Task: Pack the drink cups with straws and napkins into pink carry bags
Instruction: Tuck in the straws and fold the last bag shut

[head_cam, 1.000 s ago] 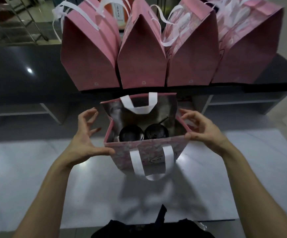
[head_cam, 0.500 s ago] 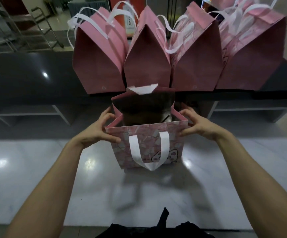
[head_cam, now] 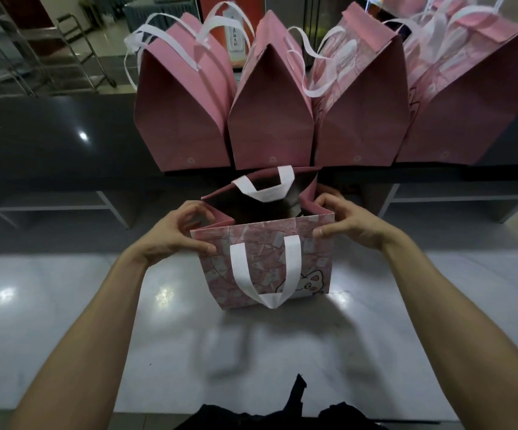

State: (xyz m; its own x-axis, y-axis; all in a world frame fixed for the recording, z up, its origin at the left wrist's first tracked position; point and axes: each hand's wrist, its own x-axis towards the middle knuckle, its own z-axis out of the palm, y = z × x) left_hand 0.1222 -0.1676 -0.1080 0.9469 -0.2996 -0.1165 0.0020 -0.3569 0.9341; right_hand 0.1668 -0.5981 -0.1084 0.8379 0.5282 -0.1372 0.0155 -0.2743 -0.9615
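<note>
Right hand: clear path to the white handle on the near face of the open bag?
Probably yes. The right hand pinches the open bag's top right corner, and the near handle hangs flat on the outer face just below, uncovered. It would have to release the rim first.

I can't see into the open pink bag (head_cam: 267, 268): its inside is dark, contents hidden. My right hand (head_cam: 349, 223) has its fingertips tucked behind the bag's rim. The rightmost closed bag (head_cam: 465, 97) is cut off at the top edge.
</note>
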